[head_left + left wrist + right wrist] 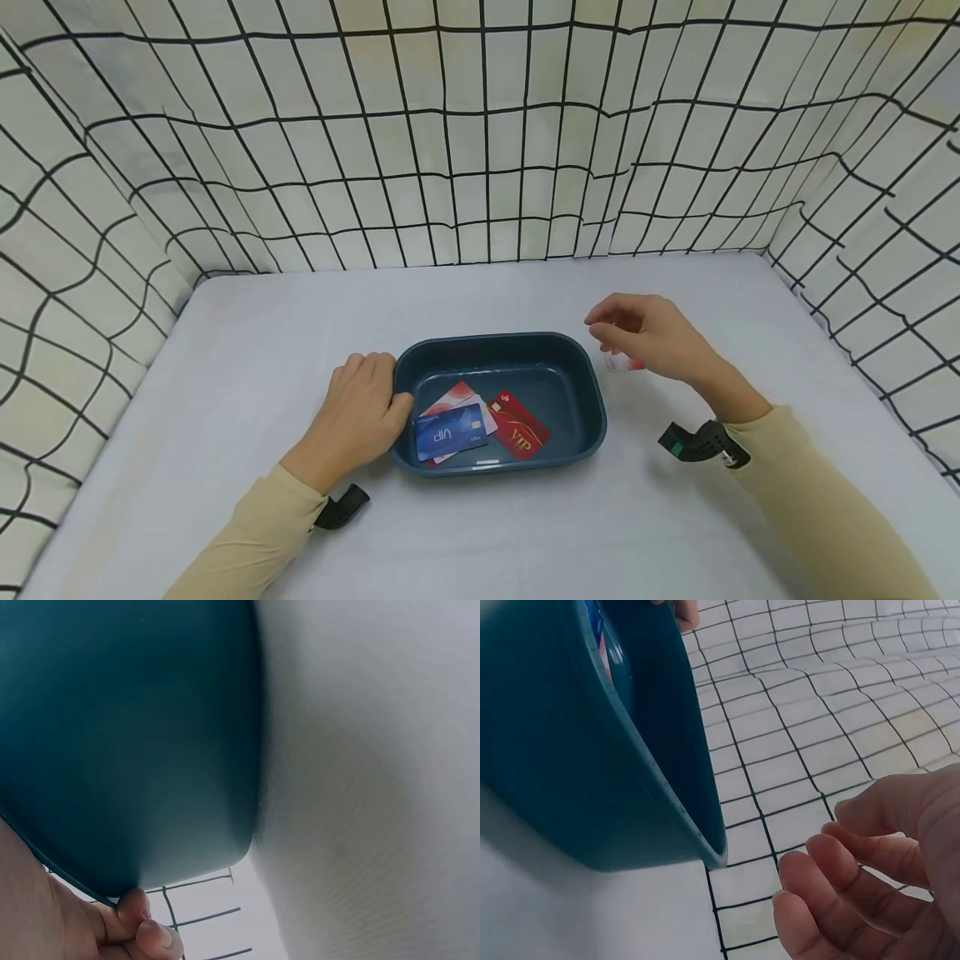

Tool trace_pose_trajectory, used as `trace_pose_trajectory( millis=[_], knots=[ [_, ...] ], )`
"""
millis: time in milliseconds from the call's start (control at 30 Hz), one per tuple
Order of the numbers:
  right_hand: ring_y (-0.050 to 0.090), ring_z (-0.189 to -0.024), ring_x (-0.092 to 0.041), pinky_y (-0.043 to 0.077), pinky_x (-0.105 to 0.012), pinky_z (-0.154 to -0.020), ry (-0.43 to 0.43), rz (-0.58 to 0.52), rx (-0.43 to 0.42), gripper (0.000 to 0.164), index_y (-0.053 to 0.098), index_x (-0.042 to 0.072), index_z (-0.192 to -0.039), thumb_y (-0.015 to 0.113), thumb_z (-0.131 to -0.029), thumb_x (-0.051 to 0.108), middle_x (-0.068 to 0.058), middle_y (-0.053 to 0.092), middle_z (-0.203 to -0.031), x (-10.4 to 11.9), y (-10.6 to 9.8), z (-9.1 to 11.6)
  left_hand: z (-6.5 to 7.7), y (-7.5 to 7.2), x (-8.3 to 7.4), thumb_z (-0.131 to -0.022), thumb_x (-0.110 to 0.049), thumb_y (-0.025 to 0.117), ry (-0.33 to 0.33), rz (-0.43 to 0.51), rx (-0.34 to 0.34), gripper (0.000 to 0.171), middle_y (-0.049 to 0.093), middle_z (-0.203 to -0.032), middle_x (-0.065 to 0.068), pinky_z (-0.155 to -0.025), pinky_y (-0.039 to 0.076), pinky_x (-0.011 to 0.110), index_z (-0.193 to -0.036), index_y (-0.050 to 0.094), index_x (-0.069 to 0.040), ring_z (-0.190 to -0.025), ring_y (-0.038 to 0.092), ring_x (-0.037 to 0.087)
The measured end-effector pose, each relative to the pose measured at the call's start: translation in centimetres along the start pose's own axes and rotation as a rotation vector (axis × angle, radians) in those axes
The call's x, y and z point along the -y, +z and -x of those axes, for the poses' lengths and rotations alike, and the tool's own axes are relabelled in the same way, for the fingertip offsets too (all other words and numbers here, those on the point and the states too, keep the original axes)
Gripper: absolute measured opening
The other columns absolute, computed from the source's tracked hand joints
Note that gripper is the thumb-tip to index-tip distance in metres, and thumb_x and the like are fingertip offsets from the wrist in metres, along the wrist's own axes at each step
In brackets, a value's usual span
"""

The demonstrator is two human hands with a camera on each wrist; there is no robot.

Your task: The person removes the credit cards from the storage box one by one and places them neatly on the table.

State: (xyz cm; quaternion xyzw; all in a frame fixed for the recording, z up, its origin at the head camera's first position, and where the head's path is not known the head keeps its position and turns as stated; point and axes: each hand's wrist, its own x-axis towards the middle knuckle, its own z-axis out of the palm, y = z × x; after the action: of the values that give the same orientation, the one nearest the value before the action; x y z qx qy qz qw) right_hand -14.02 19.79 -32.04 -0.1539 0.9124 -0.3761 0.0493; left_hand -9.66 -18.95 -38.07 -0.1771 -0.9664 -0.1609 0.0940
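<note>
A dark blue plastic tray [501, 340] with a raised rim sits on the white table. My left hand [358, 417] grips its left end, thumb over the rim; fingertips curl at the edge in the left wrist view. Inside lie a blue VIP card [451, 432], a red VIP card [517, 425] and a pale pink-and-red card [459, 393] partly under the blue one. Right of the tray, my right hand [647, 335] hovers with loosely bent fingers and nothing between them. Beneath it a white and red card [621, 363] shows on the table, partly hidden by the hand.
A white wall with black netting [487, 142] rises behind the table and along both sides. The white tabletop [480, 542] surrounds the tray. Black straps [705, 442] are worn at both wrists, below beige sleeves.
</note>
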Motion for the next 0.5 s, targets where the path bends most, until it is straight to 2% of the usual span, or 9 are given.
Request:
trace_pose_trajectory(
  millis=[167,400,500],
  knots=[
    [0.067,-0.078,-0.032,0.056,-0.029,-0.063,-0.063,0.014,0.024,0.018,0.071,0.015,-0.114,0.068,-0.098,0.022,-0.005,0.074,-0.092,0.8,0.8,0.0,0.1,0.1,0.1,-0.09,-0.018,0.05,0.001,-0.003,-0.001,0.014,0.045,-0.077,0.006,-0.071,0.026,0.034,-0.092,0.051,-0.004,-0.079,0.038,0.023],
    [0.065,-0.08,-0.016,0.055,-0.026,-0.07,-0.171,0.064,0.033,0.019,0.073,0.011,-0.113,0.072,-0.095,0.017,0.001,0.074,-0.092,1.6,1.9,0.0,0.0,0.1,0.1,-0.09,-0.019,0.05,0.0,-0.009,0.006,0.016,0.045,-0.078,0.006,-0.072,0.026,0.034,-0.093,0.051,-0.004,-0.08,0.038,0.023],
    [0.065,-0.083,-0.013,0.055,-0.024,-0.074,-0.218,0.071,0.042,0.019,0.074,0.011,-0.112,0.074,-0.093,0.016,0.002,0.075,-0.095,1.9,2.4,0.0,0.0,0.1,0.1,-0.09,-0.019,0.051,0.0,-0.006,0.008,0.015,0.045,-0.078,0.006,-0.072,0.026,0.034,-0.093,0.051,-0.004,-0.08,0.038,0.023]
  ],
)
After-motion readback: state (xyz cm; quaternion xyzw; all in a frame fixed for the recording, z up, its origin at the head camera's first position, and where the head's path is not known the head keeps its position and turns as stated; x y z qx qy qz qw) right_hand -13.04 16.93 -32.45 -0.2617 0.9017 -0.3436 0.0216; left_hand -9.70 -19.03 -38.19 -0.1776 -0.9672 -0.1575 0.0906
